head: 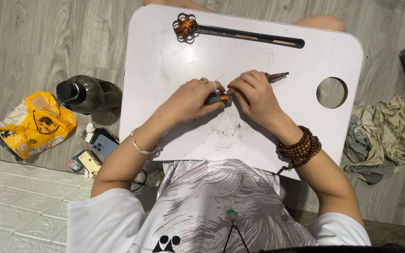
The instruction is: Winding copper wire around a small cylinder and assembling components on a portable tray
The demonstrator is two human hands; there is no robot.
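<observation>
My left hand and my right hand meet at the middle of a white lap table. Between their fingertips sits a small dark cylinder wound with copper-coloured wire. The left hand grips the cylinder; the right hand pinches at the wire end. A plier-like tool pokes out from behind the right hand, and whether the hand holds it I cannot tell. A finished copper wire flower lies at the far left end of the table's long slot.
The table has a round hole at the right. On the wooden floor to the left lie a dark bottle, a yellow bag, a blue phone and small boxes. A crumpled cloth lies to the right.
</observation>
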